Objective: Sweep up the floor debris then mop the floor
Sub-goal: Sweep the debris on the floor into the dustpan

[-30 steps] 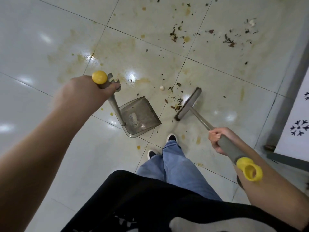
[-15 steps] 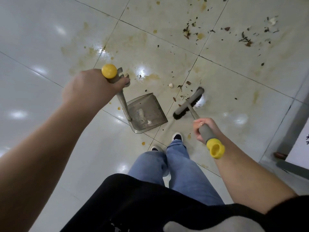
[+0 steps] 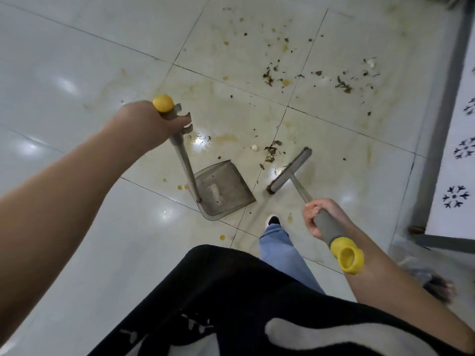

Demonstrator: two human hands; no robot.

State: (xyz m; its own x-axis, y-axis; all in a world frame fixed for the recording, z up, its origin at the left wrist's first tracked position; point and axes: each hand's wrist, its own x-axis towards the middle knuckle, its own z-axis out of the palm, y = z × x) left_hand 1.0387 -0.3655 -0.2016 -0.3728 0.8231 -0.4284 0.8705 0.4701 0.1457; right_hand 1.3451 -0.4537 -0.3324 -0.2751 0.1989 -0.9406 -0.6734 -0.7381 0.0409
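Observation:
My left hand (image 3: 149,124) grips the upright grey handle of a dustpan, just under its yellow cap. The grey dustpan (image 3: 222,190) rests on the tiled floor with its mouth facing right. My right hand (image 3: 321,217) holds the grey handle of a short broom above a yellow end cap. The broom head (image 3: 289,170) lies on the floor just right of the pan. A small pile of brown debris (image 3: 272,150) and a white scrap sit beyond the pan and broom head. More debris (image 3: 341,83) is scattered farther away, to the upper right.
The pale tiles (image 3: 77,73) carry yellowish stains and wet glare. A grey metal frame leg (image 3: 442,124) and a white patterned panel (image 3: 460,163) stand at the right. My jeans leg and shoe (image 3: 273,219) are just behind the pan.
The broom head has swung out to the right, away from the pan's mouth, and the handle's yellow end now points further toward me. The dustpan stays on the floor in my left hand.

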